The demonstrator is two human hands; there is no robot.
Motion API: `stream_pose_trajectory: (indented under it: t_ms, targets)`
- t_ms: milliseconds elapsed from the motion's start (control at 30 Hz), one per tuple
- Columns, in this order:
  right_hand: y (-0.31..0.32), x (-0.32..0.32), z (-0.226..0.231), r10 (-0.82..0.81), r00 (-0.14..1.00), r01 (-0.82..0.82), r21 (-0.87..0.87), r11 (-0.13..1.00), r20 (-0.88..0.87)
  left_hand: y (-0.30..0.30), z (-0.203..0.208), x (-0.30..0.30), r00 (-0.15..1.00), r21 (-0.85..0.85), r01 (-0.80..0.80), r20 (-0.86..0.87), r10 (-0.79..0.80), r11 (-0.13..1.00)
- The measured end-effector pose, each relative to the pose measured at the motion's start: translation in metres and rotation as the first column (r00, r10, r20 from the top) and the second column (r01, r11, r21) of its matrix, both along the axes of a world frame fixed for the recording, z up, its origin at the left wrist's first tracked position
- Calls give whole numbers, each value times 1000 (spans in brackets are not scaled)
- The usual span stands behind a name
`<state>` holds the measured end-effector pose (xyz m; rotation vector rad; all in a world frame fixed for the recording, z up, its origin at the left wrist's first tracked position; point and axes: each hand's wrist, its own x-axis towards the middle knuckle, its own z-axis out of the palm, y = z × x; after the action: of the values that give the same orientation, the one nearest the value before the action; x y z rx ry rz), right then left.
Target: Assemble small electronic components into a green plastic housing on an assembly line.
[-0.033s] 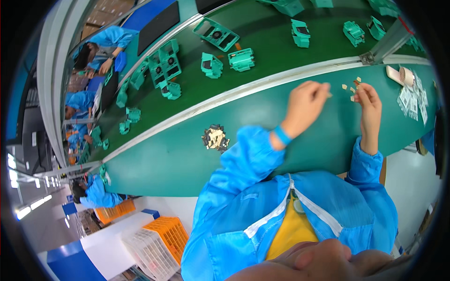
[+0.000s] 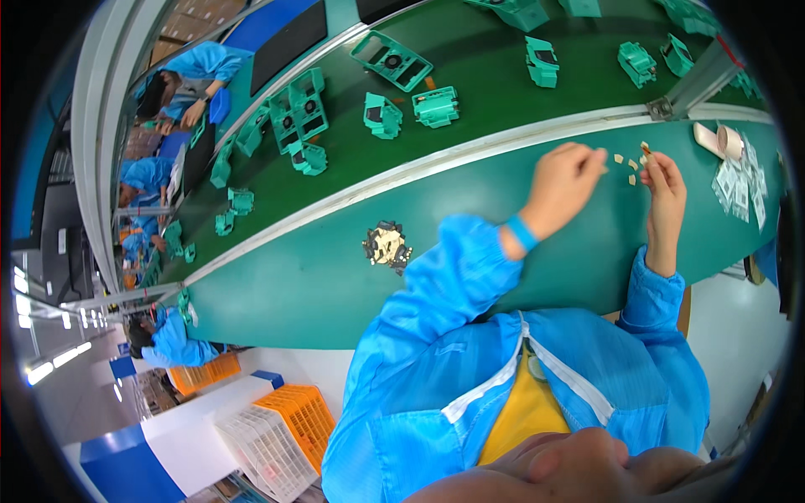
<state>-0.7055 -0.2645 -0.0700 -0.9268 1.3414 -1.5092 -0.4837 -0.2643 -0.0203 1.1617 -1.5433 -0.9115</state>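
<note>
My left hand [image 2: 563,186], with a blue band at the wrist, is closed in a pinch above the green table [image 2: 470,226]. A small pale bit [image 2: 604,170] shows at its fingertips, too small to name. To its right, my right hand [image 2: 665,189] pinches a thin brownish piece with a cream tip [image 2: 645,150], its exact kind unclear. Several small cream pieces [image 2: 631,163] lie loose on the table between the two hands. Farther left sits a heap of black and cream small parts [image 2: 386,246].
Beyond a pale metal rail [image 2: 369,186], a dark green belt carries several teal plastic housings [image 2: 436,106]. At the right lie a tape roll [image 2: 729,142] and clear packets [image 2: 740,186]. Co-workers in blue [image 2: 176,342] sit at the left. Orange and white crates [image 2: 285,427] stand behind.
My left hand has moved a little to the right, closer to my right hand. The right fingers have shifted slightly, and the brownish piece now points upward from them.
</note>
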Motion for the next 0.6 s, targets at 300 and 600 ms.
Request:
stream_pose_trajectory:
  t_ms: [300, 600]
  targets:
    - [-4, -1, -6, -9, 1000, 9, 21, 1000, -4, -33, -54, -60, 948, -265, 105, 318, -16, 959]
    - [4, 9, 21, 326, 944, -328, 20, 945, 46, -22, -26, -28, 963, 149, 270, -71, -262, 951]
